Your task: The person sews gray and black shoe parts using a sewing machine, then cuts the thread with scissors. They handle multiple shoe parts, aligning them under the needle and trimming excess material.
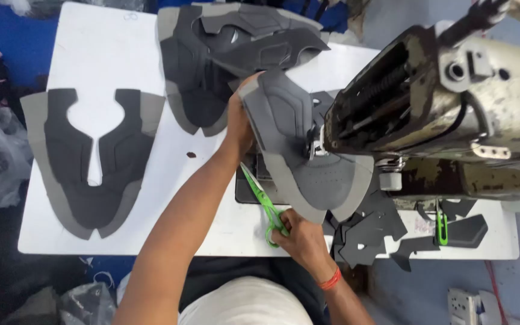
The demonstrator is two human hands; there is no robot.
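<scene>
A grey and dark grey shoe upper piece point(299, 144) lies under the needle area of the sewing machine point(452, 108). My left hand point(240, 117) grips its far left edge. My right hand point(296, 235) is at the near edge of the piece and holds green-handled scissors point(263, 201), whose blades point away from me along the table. A red thread band is on my right wrist.
A finished upper point(91, 162) lies flat at the left of the white table point(115, 54). A stack of uppers point(236, 48) sits at the back. Dark offcuts point(374, 232) and a second green tool point(442, 225) lie at the near right. Plastic bags are on the floor at left.
</scene>
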